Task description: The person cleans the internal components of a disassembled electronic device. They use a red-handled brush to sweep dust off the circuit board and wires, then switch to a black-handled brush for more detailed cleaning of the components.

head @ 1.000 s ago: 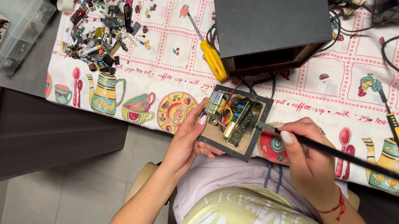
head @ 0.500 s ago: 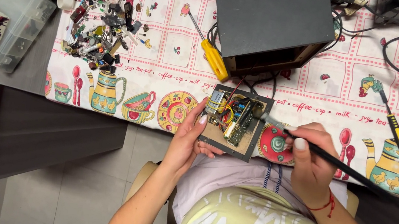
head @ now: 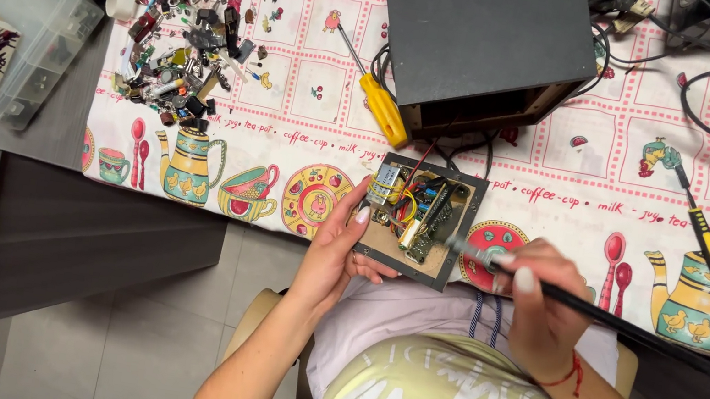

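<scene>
Dark square circuit panel [head: 419,219] crowded with wires and components lies tilted at the edge of the teapot-print tablecloth [head: 309,128], left hand [head: 337,248] fingers curled round its near side to steady it, while right hand [head: 540,295] pinches a thin black soldering iron [head: 599,310] pen-style, tip at the panel's right edge.

At the frame's centre, the circuit board [head: 420,220] shows a matt brown fibre face with glossy coloured wires. The soldering iron [head: 598,314] beside it has a matt black handle and dull metal tip. Beneath lies a smooth printed tablecloth [head: 314,92].
</scene>
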